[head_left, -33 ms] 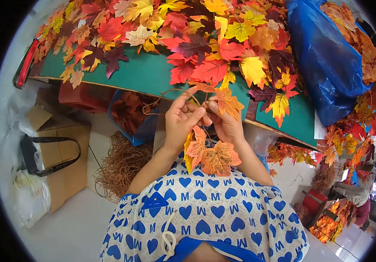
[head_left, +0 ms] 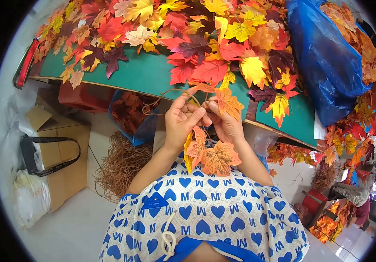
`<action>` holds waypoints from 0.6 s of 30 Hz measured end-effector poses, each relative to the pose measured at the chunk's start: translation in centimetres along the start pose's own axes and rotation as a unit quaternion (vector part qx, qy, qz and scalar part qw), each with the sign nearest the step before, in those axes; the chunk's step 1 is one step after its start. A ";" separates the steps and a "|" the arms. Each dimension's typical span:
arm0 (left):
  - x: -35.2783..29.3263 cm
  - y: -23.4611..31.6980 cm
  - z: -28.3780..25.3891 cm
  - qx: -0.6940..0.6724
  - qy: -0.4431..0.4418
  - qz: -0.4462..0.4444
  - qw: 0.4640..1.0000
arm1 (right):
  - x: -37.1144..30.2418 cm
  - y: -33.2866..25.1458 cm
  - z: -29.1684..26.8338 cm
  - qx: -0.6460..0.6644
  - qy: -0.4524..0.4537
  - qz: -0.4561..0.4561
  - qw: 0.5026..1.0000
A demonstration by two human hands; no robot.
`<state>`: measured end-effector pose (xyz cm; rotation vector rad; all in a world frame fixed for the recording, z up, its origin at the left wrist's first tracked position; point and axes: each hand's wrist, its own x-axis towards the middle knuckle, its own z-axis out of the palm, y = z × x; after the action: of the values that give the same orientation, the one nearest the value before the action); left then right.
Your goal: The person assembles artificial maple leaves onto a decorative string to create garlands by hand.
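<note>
My left hand (head_left: 180, 121) and my right hand (head_left: 226, 124) meet just off the front edge of the green-topped table (head_left: 142, 72). Pinched between the fingers of both is a thin brown artificial vine (head_left: 170, 91), which loops out to the left. An orange artificial maple leaf (head_left: 228, 104) stands above my right hand. Below the hands hang a peach-orange leaf (head_left: 220, 160) with dark speckles, a smaller orange one, and a yellow leaf (head_left: 188, 153). My fingers cover the spot where the stems meet.
Red, yellow and dark purple artificial leaves (head_left: 240, 32) heap over the table's back. A blue plastic bag (head_left: 323, 61) lies at right. Beneath are a leaf-filled blue bag (head_left: 143, 131), brown vine bundle (head_left: 124, 163) and cardboard box (head_left: 65, 166). Another person (head_left: 354, 192) is far right.
</note>
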<state>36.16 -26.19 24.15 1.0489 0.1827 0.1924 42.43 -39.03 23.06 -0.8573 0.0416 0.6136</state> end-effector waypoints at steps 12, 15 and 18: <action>0.0 -0.6 -0.2 -0.028 0.003 0.013 1.000 | 0.0 0.3 -0.4 -0.019 0.004 0.020 1.000; -0.1 -0.6 -0.4 -0.010 0.005 0.011 1.000 | 0.1 0.5 -0.5 -0.020 -0.001 0.018 1.000; 0.0 -0.8 -0.2 -0.022 0.011 0.012 1.000 | -0.2 0.7 -0.3 -0.051 -0.007 -0.017 0.999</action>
<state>36.17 -26.38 23.35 1.0055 0.1854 0.2280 41.99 -38.98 22.42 -0.9504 -0.0164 0.5943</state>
